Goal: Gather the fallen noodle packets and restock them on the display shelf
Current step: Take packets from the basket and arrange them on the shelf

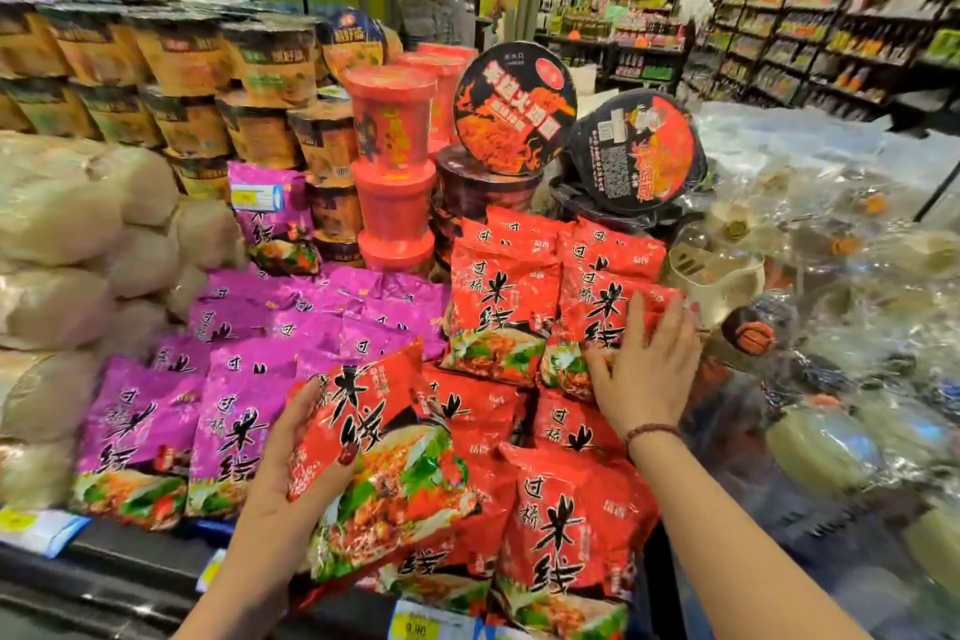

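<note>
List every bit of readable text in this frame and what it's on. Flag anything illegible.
"过桥米线": red packet held in the left hand.
"过桥米线": red packet under the right hand.
"过桥米线": purple packets on the shelf.
"0.90", roughly: yellow price tag at the shelf edge; blurred.
Black bowl lids, red cups, orange cups, aisle signs: too blurred to read.
</note>
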Action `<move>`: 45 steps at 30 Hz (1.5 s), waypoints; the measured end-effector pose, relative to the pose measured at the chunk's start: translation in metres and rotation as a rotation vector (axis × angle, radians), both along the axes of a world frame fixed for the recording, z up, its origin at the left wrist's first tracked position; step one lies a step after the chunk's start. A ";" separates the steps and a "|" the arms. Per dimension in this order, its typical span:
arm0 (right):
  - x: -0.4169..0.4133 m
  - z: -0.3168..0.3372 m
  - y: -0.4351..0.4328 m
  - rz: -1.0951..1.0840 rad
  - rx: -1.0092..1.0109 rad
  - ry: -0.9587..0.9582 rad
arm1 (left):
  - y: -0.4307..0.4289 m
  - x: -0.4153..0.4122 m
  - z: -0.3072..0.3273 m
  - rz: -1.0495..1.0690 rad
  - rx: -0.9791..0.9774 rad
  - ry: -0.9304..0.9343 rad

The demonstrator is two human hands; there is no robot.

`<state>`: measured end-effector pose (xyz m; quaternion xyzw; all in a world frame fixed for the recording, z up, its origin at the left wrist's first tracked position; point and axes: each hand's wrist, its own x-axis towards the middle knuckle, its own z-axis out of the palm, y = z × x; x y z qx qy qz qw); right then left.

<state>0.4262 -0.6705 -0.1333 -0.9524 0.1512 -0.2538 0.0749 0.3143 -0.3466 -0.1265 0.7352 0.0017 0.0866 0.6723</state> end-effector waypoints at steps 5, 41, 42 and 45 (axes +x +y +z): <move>0.015 -0.005 -0.006 0.242 -0.136 0.235 | -0.005 0.002 0.003 0.000 -0.016 0.026; -0.026 0.029 0.090 0.599 0.611 0.100 | -0.050 0.146 0.020 -0.483 0.747 -0.291; -0.022 0.025 0.091 0.571 0.558 0.095 | -0.054 0.151 0.017 -0.477 0.780 -0.282; -0.017 0.017 0.096 0.432 0.293 0.102 | -0.065 0.157 0.010 -0.449 0.852 -0.239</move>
